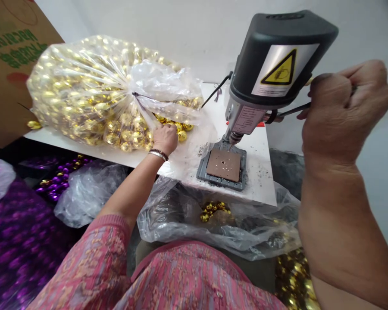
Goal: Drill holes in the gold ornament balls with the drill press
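My left hand [166, 138] is at the mouth of a clear plastic bag [116, 77] full of shiny gold balls [182, 136]. Its fingers are curled down among the balls and the plastic; what they hold is hidden. My right hand [342, 99] is raised and closed around the end of the feed lever [294, 110] of a small bench drill press [278, 60]. Below the chuck [235, 137], a thin bit points at a brown square plate [223, 164] with a small hole in it, lying on the grey base [205, 165]. No ball sits on the plate.
Gold shavings and dark bits litter the white table [261, 172] around the base. Under its front edge spreads an open clear bag [181, 224] with gold balls inside. Purple balls in bags [22, 241] fill the lower left. A cardboard box [16, 86] stands at the left.
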`<state>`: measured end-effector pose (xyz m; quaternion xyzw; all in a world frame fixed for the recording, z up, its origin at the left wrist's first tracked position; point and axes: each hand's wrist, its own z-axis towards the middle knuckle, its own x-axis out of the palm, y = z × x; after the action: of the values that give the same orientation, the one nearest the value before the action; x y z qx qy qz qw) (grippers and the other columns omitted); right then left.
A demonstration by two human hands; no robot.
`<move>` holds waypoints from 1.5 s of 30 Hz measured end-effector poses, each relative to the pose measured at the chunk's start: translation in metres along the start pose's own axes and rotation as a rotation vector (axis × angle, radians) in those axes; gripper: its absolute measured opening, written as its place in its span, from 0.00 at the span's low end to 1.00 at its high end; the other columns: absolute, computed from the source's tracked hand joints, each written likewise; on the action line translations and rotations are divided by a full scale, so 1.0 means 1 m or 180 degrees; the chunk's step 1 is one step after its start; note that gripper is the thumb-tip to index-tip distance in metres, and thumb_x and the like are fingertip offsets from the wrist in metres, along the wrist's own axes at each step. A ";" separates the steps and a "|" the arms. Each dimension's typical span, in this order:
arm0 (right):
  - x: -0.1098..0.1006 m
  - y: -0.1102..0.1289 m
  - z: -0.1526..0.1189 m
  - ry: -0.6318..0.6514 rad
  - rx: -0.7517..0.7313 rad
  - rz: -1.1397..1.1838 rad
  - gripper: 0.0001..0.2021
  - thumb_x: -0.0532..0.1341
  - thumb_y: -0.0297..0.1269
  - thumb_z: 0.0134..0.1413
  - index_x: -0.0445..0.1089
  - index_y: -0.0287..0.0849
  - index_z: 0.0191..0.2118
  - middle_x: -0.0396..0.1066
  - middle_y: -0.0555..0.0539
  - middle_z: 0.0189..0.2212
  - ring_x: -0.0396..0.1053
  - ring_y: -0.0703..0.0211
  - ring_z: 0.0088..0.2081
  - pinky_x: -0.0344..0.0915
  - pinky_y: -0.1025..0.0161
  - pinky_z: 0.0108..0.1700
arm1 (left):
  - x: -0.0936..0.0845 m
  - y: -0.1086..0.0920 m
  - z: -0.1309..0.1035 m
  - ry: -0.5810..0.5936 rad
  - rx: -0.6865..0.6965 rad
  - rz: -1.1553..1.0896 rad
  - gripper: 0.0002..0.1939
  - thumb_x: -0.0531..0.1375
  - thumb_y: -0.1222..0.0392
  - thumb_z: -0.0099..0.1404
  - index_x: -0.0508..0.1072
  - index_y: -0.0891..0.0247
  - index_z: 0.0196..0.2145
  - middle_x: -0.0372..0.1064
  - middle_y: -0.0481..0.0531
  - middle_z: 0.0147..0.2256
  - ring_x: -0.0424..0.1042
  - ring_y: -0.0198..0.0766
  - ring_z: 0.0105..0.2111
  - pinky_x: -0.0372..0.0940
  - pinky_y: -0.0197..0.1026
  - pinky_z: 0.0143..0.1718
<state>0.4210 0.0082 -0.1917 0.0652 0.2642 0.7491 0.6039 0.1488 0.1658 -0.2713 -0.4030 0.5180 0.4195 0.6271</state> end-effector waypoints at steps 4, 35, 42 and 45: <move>-0.005 0.010 -0.003 0.0161 0.0044 -0.0036 0.10 0.54 0.33 0.68 0.60 0.37 0.32 0.60 0.57 0.27 0.60 0.75 0.28 0.55 0.67 0.36 | 0.009 0.007 0.008 0.0622 -0.0215 0.0353 0.23 0.56 0.56 0.69 0.74 0.71 0.57 0.75 0.73 0.56 0.72 0.61 0.58 0.62 0.56 0.58; -0.006 0.030 -0.009 0.0078 0.0263 0.0293 0.12 0.55 0.31 0.63 0.52 0.42 0.29 0.49 0.59 0.20 0.52 0.75 0.24 0.53 0.69 0.35 | 0.060 -0.030 -0.047 0.2370 -0.0382 -0.5648 0.20 0.64 0.55 0.62 0.72 0.62 0.51 0.77 0.51 0.35 0.77 0.35 0.29 0.67 0.34 0.28; -0.004 0.035 -0.006 0.0019 0.0270 0.0275 0.14 0.56 0.29 0.60 0.48 0.44 0.28 0.46 0.57 0.20 0.47 0.71 0.24 0.51 0.67 0.34 | 0.054 -0.060 -0.040 0.1826 0.0486 -0.4078 0.28 0.66 0.59 0.63 0.69 0.64 0.59 0.76 0.49 0.34 0.72 0.32 0.27 0.65 0.35 0.30; -0.004 0.039 -0.005 -0.0004 0.0244 0.0198 0.17 0.59 0.27 0.57 0.46 0.44 0.26 0.43 0.55 0.21 0.43 0.71 0.26 0.49 0.67 0.32 | 0.055 -0.067 -0.036 0.1624 0.0720 -0.3678 0.26 0.67 0.58 0.62 0.71 0.64 0.57 0.76 0.49 0.34 0.71 0.32 0.29 0.67 0.37 0.34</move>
<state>0.3864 -0.0021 -0.1769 0.0970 0.2902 0.7568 0.5776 0.2075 0.1165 -0.3258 -0.6356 0.3913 -0.1524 0.6478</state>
